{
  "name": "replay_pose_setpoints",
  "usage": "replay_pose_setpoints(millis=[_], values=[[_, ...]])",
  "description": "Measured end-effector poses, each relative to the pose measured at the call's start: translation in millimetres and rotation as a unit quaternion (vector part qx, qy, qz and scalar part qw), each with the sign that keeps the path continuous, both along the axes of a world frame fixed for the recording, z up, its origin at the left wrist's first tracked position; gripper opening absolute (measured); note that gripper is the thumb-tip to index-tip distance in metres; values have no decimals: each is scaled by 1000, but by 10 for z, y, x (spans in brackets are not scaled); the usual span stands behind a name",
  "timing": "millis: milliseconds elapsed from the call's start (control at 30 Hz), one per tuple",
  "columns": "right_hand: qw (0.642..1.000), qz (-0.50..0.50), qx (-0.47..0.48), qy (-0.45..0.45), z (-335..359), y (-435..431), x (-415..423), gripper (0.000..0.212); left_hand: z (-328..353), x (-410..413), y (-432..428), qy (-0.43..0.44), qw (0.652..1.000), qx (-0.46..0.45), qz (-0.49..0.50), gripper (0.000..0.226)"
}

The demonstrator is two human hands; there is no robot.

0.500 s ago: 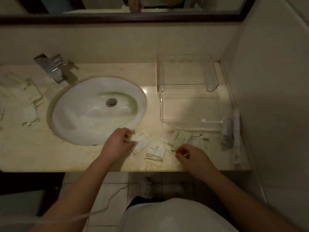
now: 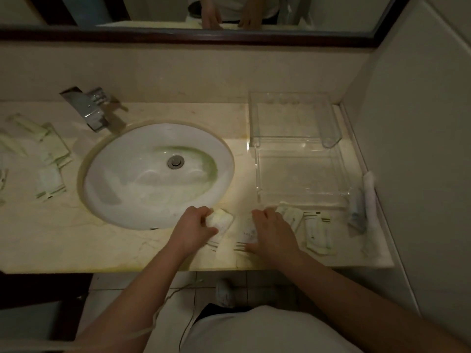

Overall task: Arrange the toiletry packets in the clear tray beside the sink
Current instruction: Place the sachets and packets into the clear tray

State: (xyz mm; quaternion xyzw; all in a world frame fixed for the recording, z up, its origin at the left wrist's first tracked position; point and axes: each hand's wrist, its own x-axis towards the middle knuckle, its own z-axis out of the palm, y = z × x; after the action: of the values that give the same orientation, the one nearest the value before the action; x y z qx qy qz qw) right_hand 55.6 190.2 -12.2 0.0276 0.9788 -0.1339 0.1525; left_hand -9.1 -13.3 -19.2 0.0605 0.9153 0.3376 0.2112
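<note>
A clear tray (image 2: 303,197) stands right of the sink (image 2: 158,174), with nothing visible inside. Several white toiletry packets lie along the counter's front edge. My left hand (image 2: 195,229) pinches one packet (image 2: 221,221) beside the sink rim. My right hand (image 2: 271,231) lies flat, palm down, on another packet (image 2: 246,234). Further packets (image 2: 317,230) lie to the right of that hand, just in front of the tray. A second heap of packets (image 2: 48,164) lies on the counter left of the sink.
A clear acrylic stand (image 2: 293,118) sits behind the tray. A chrome tap (image 2: 88,108) rises at the sink's back left. Wrapped items (image 2: 364,207) lie against the right wall. A mirror (image 2: 229,11) runs along the back.
My right hand has gone from pinching near a packet's edge to lying flat on the middle packet. My left hand still holds the packet by the sink rim.
</note>
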Motion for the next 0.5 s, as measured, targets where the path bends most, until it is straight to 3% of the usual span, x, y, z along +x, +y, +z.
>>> replay_pose_setpoints(millis=[100,167,233,300,400,500], values=[[1000,-14,1,-18,0,-10,-48,83,118,5,-101,35,992,94,70,22],[1000,-14,15,-22,3,-20,-85,80,278,23,-122,63,981,162,85,38],[999,-3,31,-30,15,-31,-116,69,420,44,-141,63,967,230,85,49],[999,-4,13,-29,51,-50,-135,56,571,66,-134,38,945,311,92,46],[987,-79,-141,13,189,-13,-126,27,730,89,-59,14,922,375,93,33],[906,-231,-353,29,448,193,-118,26,804,64,38,-7,921,379,92,34]])
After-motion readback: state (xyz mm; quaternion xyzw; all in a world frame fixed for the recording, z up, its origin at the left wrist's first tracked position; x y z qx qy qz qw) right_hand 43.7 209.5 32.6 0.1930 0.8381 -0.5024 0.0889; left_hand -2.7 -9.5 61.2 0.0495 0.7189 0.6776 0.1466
